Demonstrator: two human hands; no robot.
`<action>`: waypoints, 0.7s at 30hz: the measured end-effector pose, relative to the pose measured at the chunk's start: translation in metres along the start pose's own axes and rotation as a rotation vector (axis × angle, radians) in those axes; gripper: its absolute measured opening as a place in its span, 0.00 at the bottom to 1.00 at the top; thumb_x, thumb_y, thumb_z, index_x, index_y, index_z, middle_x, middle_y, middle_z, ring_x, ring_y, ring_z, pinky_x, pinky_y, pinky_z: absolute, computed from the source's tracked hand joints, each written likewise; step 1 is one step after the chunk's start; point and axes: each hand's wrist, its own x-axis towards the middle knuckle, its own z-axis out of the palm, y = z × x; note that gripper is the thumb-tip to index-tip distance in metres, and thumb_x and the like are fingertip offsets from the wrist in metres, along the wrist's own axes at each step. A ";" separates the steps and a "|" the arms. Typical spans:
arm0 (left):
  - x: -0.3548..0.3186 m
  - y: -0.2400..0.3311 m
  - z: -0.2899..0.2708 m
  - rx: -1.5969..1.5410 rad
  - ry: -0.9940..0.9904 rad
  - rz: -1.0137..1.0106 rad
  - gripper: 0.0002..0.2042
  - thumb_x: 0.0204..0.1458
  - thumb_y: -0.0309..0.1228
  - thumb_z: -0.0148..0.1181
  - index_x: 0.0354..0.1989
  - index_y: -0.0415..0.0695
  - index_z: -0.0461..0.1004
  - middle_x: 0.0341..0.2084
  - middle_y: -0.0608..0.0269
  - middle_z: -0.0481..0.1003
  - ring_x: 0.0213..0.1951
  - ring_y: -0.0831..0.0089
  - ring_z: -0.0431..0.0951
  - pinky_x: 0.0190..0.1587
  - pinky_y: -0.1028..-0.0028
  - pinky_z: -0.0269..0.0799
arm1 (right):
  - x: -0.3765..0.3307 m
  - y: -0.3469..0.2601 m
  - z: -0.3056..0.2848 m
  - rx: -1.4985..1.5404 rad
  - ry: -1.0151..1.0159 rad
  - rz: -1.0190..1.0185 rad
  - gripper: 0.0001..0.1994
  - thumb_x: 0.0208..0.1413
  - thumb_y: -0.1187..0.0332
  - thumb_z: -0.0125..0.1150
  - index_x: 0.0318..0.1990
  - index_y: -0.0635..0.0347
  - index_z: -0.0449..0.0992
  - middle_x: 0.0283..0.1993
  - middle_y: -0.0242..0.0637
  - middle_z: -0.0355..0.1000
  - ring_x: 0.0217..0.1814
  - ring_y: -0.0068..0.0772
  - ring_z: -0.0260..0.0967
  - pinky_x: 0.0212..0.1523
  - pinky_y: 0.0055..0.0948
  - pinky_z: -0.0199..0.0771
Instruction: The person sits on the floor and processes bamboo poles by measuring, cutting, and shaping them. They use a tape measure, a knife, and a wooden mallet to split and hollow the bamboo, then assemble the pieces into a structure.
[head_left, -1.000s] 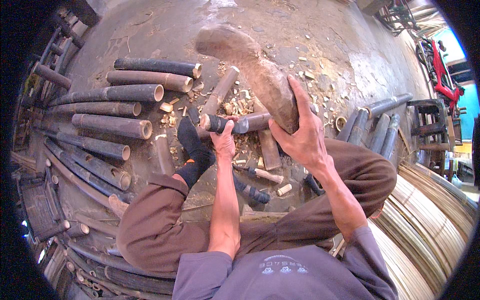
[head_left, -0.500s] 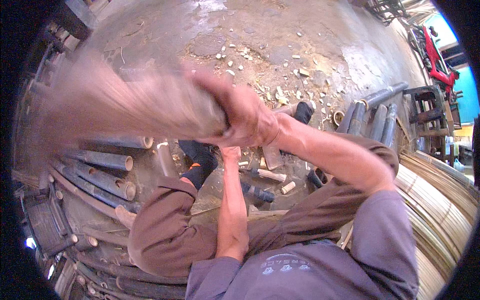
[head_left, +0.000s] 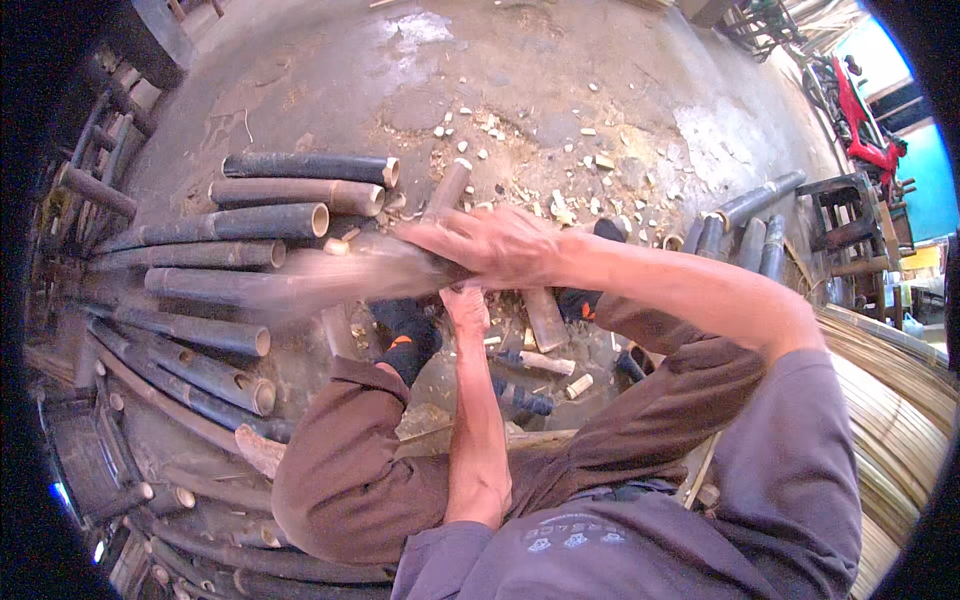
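Note:
My right hand [head_left: 500, 248] is wrapped round the end of a long, brownish, club-like tool [head_left: 350, 275], which points left and is smeared by motion. Just below it my left hand [head_left: 467, 308] is closed. What its fingers hold is hidden under the right hand and the tool. Close beyond the hands a short bamboo piece [head_left: 447, 190] juts out. Another short brown piece [head_left: 544, 318] lies right of the left hand.
Dark bamboo tubes [head_left: 270, 222] lie in a row on the left. More tubes [head_left: 745, 205] rest at the right near a dark stool [head_left: 845, 215]. Pale chips [head_left: 565, 205] litter the floor ahead. A bundle of split strips [head_left: 880, 400] stands beside my right side.
My right hand and the tool have swung down, uncovering the bamboo tubes on the left. My left hand stays nearly in place, still closed.

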 end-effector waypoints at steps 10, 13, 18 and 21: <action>-0.013 0.035 0.051 0.085 0.028 -0.134 0.28 0.47 0.25 0.69 0.57 0.45 0.63 0.53 0.63 0.68 0.49 0.67 0.72 0.43 0.60 0.72 | 0.085 -0.066 -0.064 0.172 0.498 -0.094 0.34 0.49 0.65 0.64 0.63 0.57 0.56 0.43 0.51 0.72 0.43 0.53 0.74 0.41 0.46 0.75; -0.004 0.026 0.038 0.024 0.007 -0.092 0.28 0.47 0.24 0.69 0.56 0.44 0.64 0.52 0.63 0.70 0.49 0.69 0.72 0.44 0.65 0.74 | 0.012 -0.008 -0.002 0.083 0.353 -0.154 0.36 0.49 0.63 0.65 0.65 0.55 0.56 0.40 0.48 0.74 0.41 0.51 0.75 0.37 0.45 0.76; -0.023 0.032 0.057 0.133 0.112 -0.073 0.28 0.45 0.23 0.70 0.56 0.46 0.65 0.50 0.62 0.72 0.49 0.68 0.74 0.44 0.64 0.76 | -0.016 0.010 -0.001 -0.187 -0.361 0.442 0.35 0.51 0.59 0.62 0.64 0.58 0.54 0.27 0.47 0.70 0.27 0.53 0.73 0.25 0.44 0.74; -0.025 0.037 0.075 0.219 0.213 -0.233 0.28 0.46 0.23 0.69 0.57 0.43 0.65 0.51 0.61 0.71 0.48 0.67 0.74 0.44 0.64 0.76 | 0.055 -0.029 -0.049 0.026 0.073 0.277 0.36 0.46 0.64 0.65 0.62 0.61 0.55 0.35 0.53 0.72 0.33 0.55 0.74 0.31 0.46 0.73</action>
